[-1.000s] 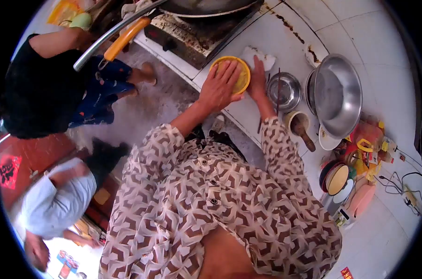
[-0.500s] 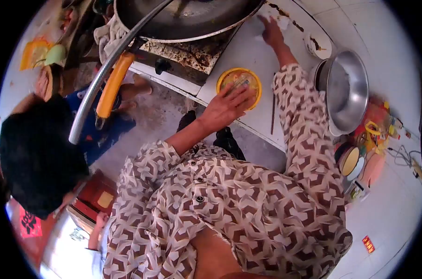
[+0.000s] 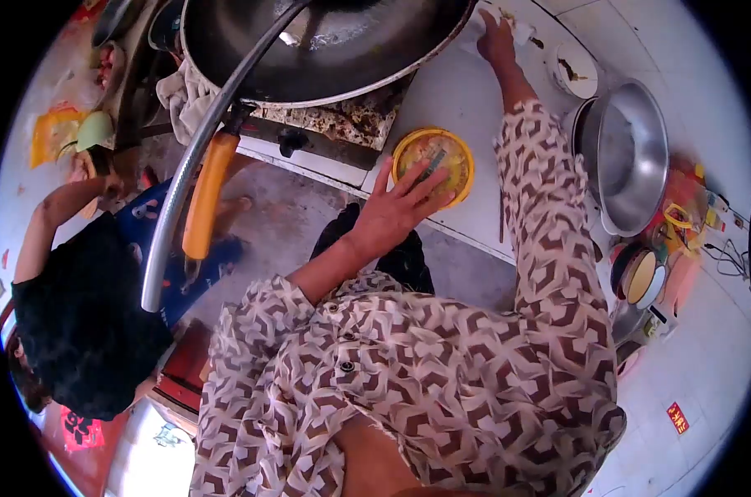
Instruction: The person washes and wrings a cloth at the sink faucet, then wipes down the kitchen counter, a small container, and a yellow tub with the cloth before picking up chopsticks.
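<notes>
My left hand (image 3: 394,218) is open, its fingers spread over the near edge of a round tub with a yellow rim (image 3: 471,172). Food-like contents and a small greenish strip show inside the tub, but I cannot make them out. Whether my fingertips touch the rim is unclear. At the far side of the white counter (image 3: 441,91), my right hand (image 3: 497,40) presses down beside a white crumpled cloth or paper (image 3: 473,31). Its fingers are partly cut off by distance and small size, and it seems to grip the white piece.
A large wok (image 3: 350,70) with an orange handle (image 3: 211,195) sits on a rusty stove (image 3: 334,124). A metal hose (image 3: 189,157) crosses it. To the right stand a white bowl (image 3: 586,76) and a steel basin (image 3: 640,157). A person in a dark shirt (image 3: 94,323) is at left.
My left hand has drawn back from over the tub, with its fingers spread wider. My right hand has shifted slightly farther away. The person at left has moved, and an arm now reaches up.
</notes>
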Motion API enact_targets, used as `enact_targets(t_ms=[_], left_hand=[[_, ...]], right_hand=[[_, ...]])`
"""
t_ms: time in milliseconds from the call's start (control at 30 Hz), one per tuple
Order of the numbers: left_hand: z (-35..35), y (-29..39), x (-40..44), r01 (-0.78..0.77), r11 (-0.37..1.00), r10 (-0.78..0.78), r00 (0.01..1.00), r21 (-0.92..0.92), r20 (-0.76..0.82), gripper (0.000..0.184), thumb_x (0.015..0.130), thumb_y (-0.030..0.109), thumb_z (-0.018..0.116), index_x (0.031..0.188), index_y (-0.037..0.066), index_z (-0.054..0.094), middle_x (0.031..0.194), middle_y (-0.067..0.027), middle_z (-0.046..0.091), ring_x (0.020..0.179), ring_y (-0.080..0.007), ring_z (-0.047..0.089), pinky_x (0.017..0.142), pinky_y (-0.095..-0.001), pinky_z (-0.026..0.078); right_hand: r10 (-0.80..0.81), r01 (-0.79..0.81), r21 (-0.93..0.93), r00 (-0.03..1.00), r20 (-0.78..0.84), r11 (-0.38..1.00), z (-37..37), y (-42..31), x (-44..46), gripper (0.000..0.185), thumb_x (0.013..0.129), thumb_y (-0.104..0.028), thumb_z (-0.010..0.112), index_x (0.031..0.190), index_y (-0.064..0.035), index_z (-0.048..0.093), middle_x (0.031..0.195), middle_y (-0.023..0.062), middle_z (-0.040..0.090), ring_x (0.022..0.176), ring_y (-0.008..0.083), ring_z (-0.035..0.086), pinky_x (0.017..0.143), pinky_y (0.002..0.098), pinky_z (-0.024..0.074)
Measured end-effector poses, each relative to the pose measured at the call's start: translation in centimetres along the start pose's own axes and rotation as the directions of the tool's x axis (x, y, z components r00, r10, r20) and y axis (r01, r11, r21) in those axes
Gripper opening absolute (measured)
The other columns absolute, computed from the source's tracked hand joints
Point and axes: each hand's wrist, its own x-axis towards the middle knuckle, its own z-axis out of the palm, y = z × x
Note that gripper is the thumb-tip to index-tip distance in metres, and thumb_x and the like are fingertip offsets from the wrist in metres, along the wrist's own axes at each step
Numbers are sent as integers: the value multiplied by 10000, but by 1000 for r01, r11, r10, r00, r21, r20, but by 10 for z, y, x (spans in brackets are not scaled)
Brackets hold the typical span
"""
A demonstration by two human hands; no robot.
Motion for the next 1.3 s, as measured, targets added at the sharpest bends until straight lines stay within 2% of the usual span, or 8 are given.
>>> enact_targets(t_ms=[100,300,467,633,867,1000,1167,1300], left_hand=[[-2,7,-8,24,998,-23,1000,-60,21,628,774,28,523,1339,297,463,1475,-6,303,1394,-252,219,1090,-571,119],[-11,-5,-39,45,993,-37,997,-111,74,642,764,-9,513,1330,293,478,1475,-11,305,1393,-259,223,1092,-566,93],[-11,-9,-54,57,988,-50,997,-143,52,656,752,-14,532,1329,293,479,1473,-24,308,1390,-265,228,1081,-579,97],[-15,-9,-50,98,985,-88,993,-141,74,627,770,13,534,1330,290,481,1468,-32,319,1384,-265,242,1074,-580,112],[0,-14,-54,148,988,-149,989,-50,-14,601,800,75,513,1360,280,438,1482,-22,290,1386,-266,227,1085,-578,119],[18,-16,-53,184,975,-198,974,-125,-112,619,776,64,527,1353,274,445,1476,-25,300,1379,-270,240,1075,-580,140],[44,-28,-20,280,951,-307,905,-131,-295,626,774,57,529,1350,288,444,1466,-31,307,1359,-279,267,1058,-576,178],[48,-54,15,409,904,-424,835,-120,-351,610,769,84,548,1329,307,461,1449,-29,330,1345,-283,281,1049,-590,197]], right_hand=[[-232,240,-185,971,63,953,48,21,15,627,861,-314,577,1407,-133,327,1459,148,289,1337,392,242,1089,471,235],[-415,399,114,870,265,910,-49,-102,-148,581,773,48,455,1306,-179,497,1432,150,338,1309,336,342,1051,411,354],[-287,295,27,899,332,955,-72,-114,-178,625,760,54,484,1306,-250,495,1432,145,347,1294,339,369,1017,422,381],[87,-87,13,996,8,996,-24,-66,-76,614,757,1,526,1314,-252,472,1384,207,376,1261,354,404,962,502,394],[-221,206,80,936,274,975,-62,-123,-219,534,813,-12,492,1315,-194,483,1412,177,378,1280,350,397,1019,432,364],[28,-164,290,907,420,943,-77,-136,-278,476,855,-110,528,1327,-129,468,1417,182,369,1299,347,373,1039,409,349],[-375,378,61,862,342,924,14,-74,-183,536,844,-147,560,1359,-117,413,1435,192,330,1313,332,354,1055,416,335],[-305,-128,716,843,443,686,34,-96,-151,490,905,-211,526,1354,-67,393,1412,178,366,1279,298,398,1022,397,367]])
